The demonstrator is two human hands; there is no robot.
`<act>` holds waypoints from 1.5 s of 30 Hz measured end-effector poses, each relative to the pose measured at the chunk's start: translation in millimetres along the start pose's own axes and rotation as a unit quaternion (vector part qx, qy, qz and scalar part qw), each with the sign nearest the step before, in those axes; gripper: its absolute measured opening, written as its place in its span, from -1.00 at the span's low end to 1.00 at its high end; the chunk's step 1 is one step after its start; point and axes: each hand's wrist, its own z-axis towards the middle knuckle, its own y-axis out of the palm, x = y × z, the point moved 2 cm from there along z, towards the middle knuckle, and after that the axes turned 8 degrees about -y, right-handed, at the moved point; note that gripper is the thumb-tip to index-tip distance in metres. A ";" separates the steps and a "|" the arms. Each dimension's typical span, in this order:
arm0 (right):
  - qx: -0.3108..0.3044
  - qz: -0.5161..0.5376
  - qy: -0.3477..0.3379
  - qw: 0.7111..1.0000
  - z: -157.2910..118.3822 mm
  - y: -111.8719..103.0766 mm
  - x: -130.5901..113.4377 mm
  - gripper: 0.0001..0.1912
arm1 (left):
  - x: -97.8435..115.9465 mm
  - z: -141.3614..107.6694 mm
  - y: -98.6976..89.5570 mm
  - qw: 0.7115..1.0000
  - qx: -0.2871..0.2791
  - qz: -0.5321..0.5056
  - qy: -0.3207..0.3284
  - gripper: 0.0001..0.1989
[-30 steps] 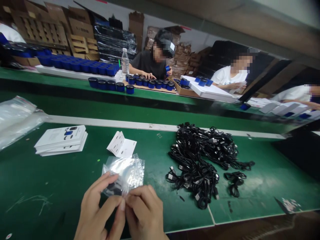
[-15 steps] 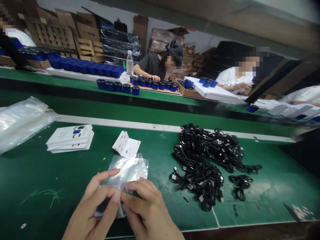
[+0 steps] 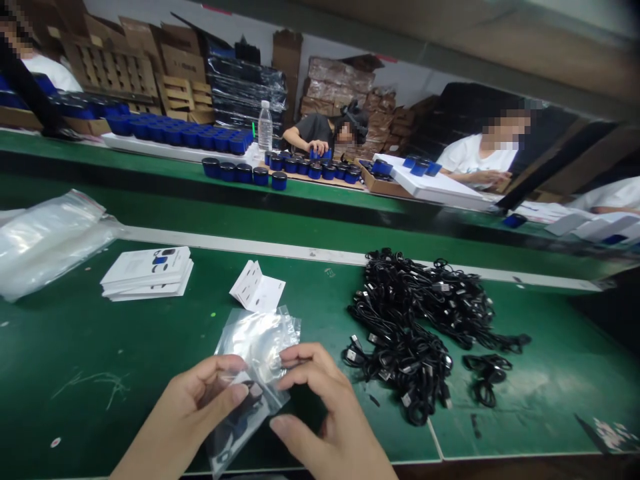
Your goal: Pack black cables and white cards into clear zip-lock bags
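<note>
My left hand [image 3: 195, 400] is closed, pinching a small clear zip bag [image 3: 235, 430] between thumb and fingers. A dark coiled cable and something white show through its plastic. My right hand [image 3: 333, 417] is at the bag's right side, thumb and fingers spread apart around its zip corner. Flat clear bags [image 3: 257, 333] lie on the table just beyond both hands. Behind them, a folded white leaflet [image 3: 267, 293] stands partly opened. To the right is a tangled heap of black USB cables [image 3: 400, 320], with one coiled cable [image 3: 487, 377] apart from it.
A stack of printed white leaflets [image 3: 143, 273] sits at left, beside a large plastic bag [image 3: 45, 243]. Across the green table [image 3: 165, 373], a raised shelf holds rows of blue containers [image 3: 185, 133] and a water bottle [image 3: 265, 127]. Several people sit beyond it.
My right hand has come off the bag and spread its fingers. The bag is now tilted in my left hand, showing its contents. Across the shelf, a person's hand has risen onto a blue container.
</note>
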 end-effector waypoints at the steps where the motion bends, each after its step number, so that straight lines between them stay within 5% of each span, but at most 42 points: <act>1: -0.001 -0.001 0.003 1.000 1.0 0.7 1.4 -0.80 | 0.4 -2.6 1.6 1.000 0.025 0.009 0.009 -0.56; 8: -0.012 0.012 -0.011 1.000 5.4 6.6 5.0 -0.87 | 11.8 -13.6 11.3 0.993 0.041 0.070 0.090 -0.66; 14: 0.075 0.024 0.069 0.994 3.5 9.0 14.0 -0.96 | 16.6 -14.5 11.5 0.990 0.077 0.060 0.101 -0.64; 18: 0.075 0.026 0.041 0.996 4.6 10.0 12.8 -0.81 | 16.4 -15.8 11.7 0.989 0.103 0.034 0.096 -0.67; 32: 0.076 0.012 -0.008 0.997 6.3 10.8 9.2 -0.83 | 20.9 -16.2 14.3 0.970 0.159 0.020 0.182 -0.79; 42: 0.096 0.012 -0.019 0.995 7.7 10.7 10.4 -0.84 | 18.9 -14.3 14.0 0.975 0.114 0.004 0.192 -0.76; 45: 0.137 0.041 -0.001 0.990 5.2 21.4 16.7 -0.82 | 14.1 -7.5 16.5 0.980 0.061 0.050 0.182 -0.75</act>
